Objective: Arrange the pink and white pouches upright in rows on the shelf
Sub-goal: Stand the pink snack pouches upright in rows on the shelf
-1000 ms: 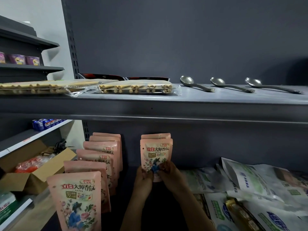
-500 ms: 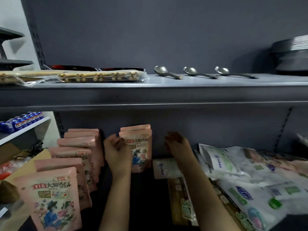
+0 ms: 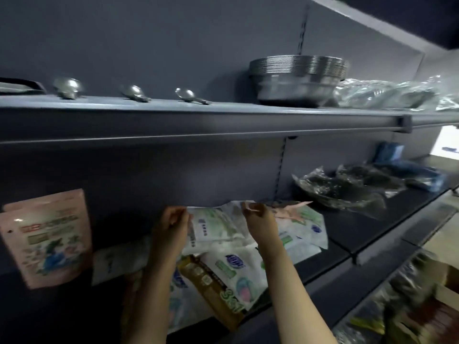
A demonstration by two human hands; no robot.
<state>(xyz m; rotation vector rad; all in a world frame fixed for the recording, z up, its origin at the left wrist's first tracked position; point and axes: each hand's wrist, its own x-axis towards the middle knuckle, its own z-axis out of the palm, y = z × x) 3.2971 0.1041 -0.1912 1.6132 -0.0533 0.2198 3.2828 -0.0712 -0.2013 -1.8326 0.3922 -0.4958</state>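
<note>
Dark grey metal shelving, matte; on the lower shelf a crinkly white pouch with green print lies atop a loose heap, left hand and right hand each pinching its top edge. Writing too blurred to read. Pink pouch stands upright at left; steel spoons and stacked bowls above.
</note>
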